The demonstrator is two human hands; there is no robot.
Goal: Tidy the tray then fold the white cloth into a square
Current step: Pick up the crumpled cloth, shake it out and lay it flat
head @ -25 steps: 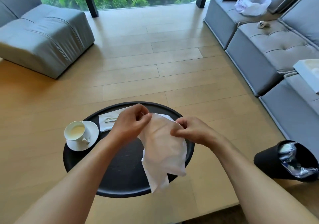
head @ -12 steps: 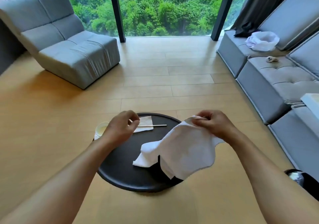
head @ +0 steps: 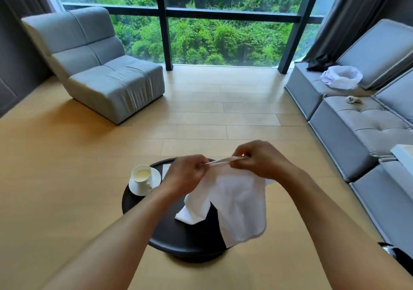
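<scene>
The white cloth hangs in the lower middle of the frame, its top edge stretched taut between both grips and its lower corners draping onto the round black tray. The left hand pinches the edge's left end; the right hand pinches the right end, slightly higher. A cup on a saucer stands at the tray's left rim.

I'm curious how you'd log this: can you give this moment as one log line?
step: stretching cloth edge | left hand: pinching white cloth | right hand: pinching cloth | cloth: hanging over black tray | cup: on tray
</scene>
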